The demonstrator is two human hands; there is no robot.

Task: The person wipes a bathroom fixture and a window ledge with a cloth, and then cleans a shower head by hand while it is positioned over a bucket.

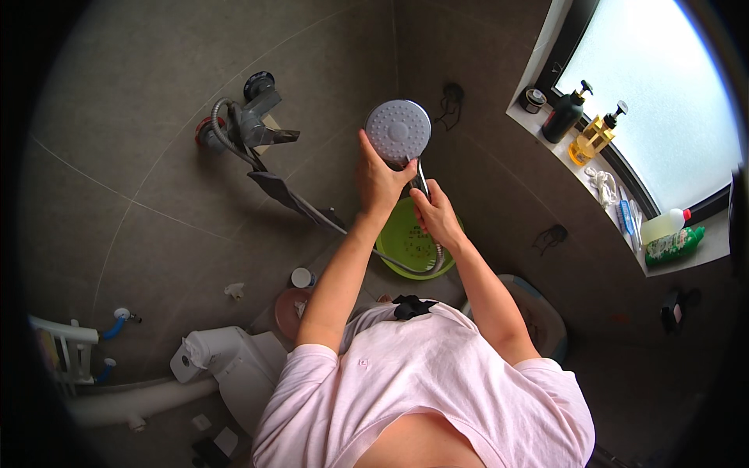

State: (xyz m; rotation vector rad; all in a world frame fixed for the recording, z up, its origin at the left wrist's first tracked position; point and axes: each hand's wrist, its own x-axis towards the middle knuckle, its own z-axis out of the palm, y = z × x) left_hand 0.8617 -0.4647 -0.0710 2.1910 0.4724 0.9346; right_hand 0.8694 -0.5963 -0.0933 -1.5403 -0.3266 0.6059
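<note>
A round shower head [398, 131] with a pale grey nozzle face and chrome rim is held up in front of me, its face turned toward me. My left hand [381, 181] grips the lower rim, thumb on one side and fingers on the other. Lower down, my right hand [438, 212] is wrapped round the chrome handle. From the handle's end a flexible metal hose [331, 222] loops down and back to the wall-mounted shower mixer [257, 125] on the left. A green basin [402, 248] sits on the floor below my hands.
A window ledge [527, 117] on the right carries a dark pump bottle [563, 115], an amber pump bottle [594, 140] and a green bottle [674, 246]. A white toilet [242, 374] stands at lower left, near a pink basin [290, 312]. Another tub [538, 312] lies right of me.
</note>
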